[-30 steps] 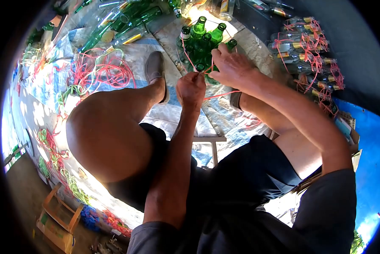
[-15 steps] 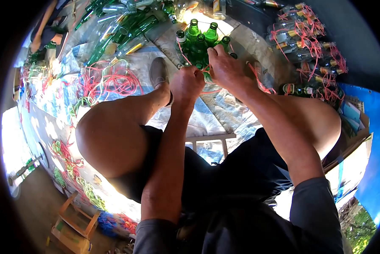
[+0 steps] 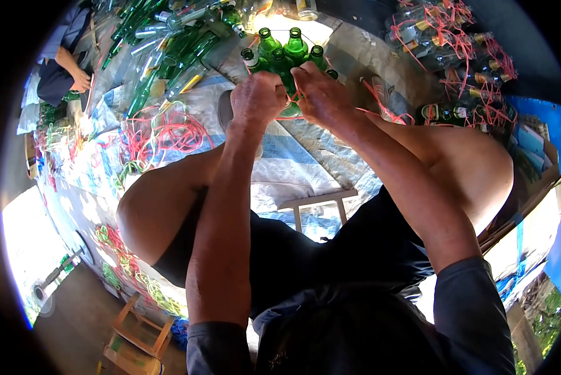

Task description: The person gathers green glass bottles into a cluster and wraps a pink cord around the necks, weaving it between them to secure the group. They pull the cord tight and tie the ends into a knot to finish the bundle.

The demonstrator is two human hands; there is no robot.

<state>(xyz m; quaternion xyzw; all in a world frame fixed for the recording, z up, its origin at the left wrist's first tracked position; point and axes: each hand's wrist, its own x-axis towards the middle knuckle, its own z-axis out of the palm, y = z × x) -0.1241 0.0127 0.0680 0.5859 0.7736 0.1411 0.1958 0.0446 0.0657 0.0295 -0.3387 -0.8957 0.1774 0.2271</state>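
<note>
Several green glass bottles (image 3: 295, 47) stand upright in a tight cluster between my feet. A thin red plastic string (image 3: 298, 117) runs around the cluster, and both hands are at its near side. My left hand (image 3: 258, 97) is closed in a fist on the string, left of the nearest bottles. On the right, my right hand (image 3: 321, 95) is also closed on the string, its fingers against the bottles. The gap between the hands is small. The lower parts of the bottles are partly hidden behind my hands.
Loose green bottles (image 3: 168, 59) lie in a heap at upper left, beside a tangle of red string (image 3: 168, 134). String-tied bottles (image 3: 443, 44) line the upper right. Another person's hand (image 3: 79, 80) shows at far left. A wooden stool (image 3: 140, 334) stands lower left.
My left hand has moved up and left, apart from the right hand, with the string between them. The view has shifted slightly. The other person's arm shows more at the left.
</note>
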